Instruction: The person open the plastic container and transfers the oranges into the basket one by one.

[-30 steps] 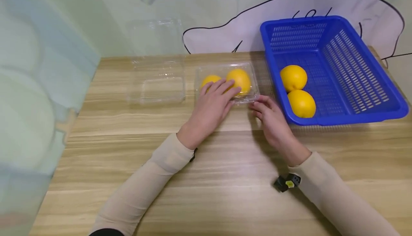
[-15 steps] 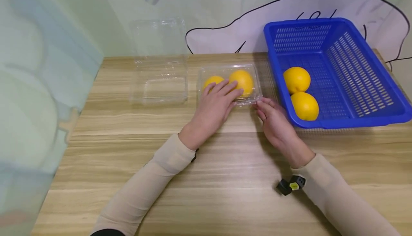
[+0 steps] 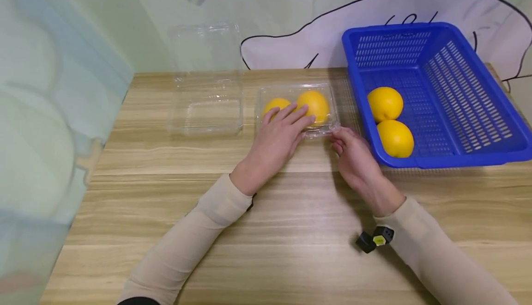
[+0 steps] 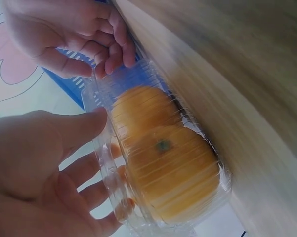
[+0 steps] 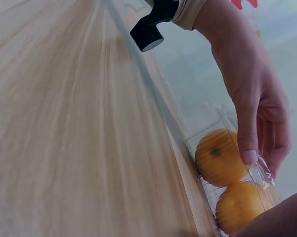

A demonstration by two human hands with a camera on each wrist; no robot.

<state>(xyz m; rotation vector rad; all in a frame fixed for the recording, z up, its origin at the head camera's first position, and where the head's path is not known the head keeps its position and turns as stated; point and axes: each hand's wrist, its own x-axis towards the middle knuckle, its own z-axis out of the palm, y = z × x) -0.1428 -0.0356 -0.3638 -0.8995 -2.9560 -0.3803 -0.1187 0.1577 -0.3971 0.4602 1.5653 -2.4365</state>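
Note:
Two oranges (image 3: 316, 106) sit inside a closed clear plastic clamshell box (image 3: 328, 93) on the table. My left hand (image 3: 276, 134) rests over the lid with its fingers spread; its thumb (image 5: 248, 143) lies at the front rim. At the box's front right corner, my right hand (image 3: 353, 157) pinches the rim between thumb and fingers, the other fingers curled. Through the clear wall in the left wrist view, both oranges (image 4: 175, 168) show side by side. The left hand partly covers the left orange in the head view.
A second clear clamshell box (image 3: 208, 111) stands left with its lid raised, nothing inside. At right is a blue basket (image 3: 465, 161) with two oranges (image 3: 395, 138) along its left side. A printed wall (image 3: 287, 9) runs behind the table (image 3: 291, 249).
The right hand's fingers have closed into a pinch at the box's front right corner. The left hand stays on the lid. The whole head view has shifted slightly.

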